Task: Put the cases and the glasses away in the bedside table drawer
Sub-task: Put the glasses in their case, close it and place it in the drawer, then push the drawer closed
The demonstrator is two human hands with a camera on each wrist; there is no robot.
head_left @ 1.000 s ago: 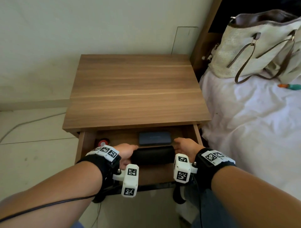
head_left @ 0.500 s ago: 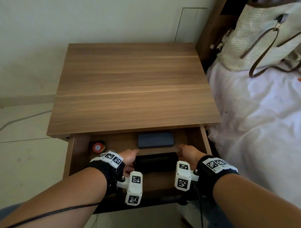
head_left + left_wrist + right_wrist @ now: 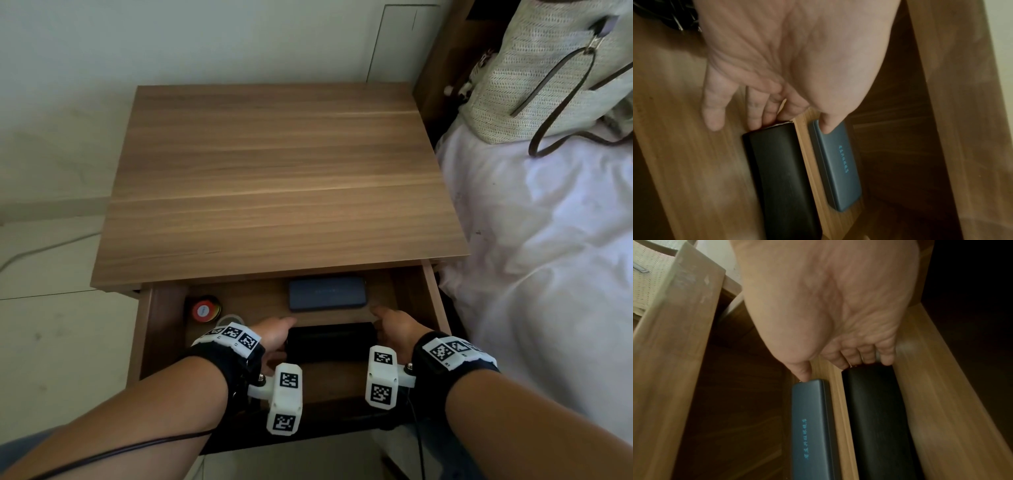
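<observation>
Both hands, left [image 3: 274, 337] and right [image 3: 394, 327], pinch the long black glasses case [image 3: 330, 341] by its ends, in front of the flat blue-grey case [image 3: 327, 293]; uneven release could skew it against that case.

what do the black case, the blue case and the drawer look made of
Black case: matte, faintly grained, probably leatherette.
Blue case: smooth with a rimmed edge and printed lettering, likely metal or hard plastic.
Drawer: wood-grain board, possibly laminate.
</observation>
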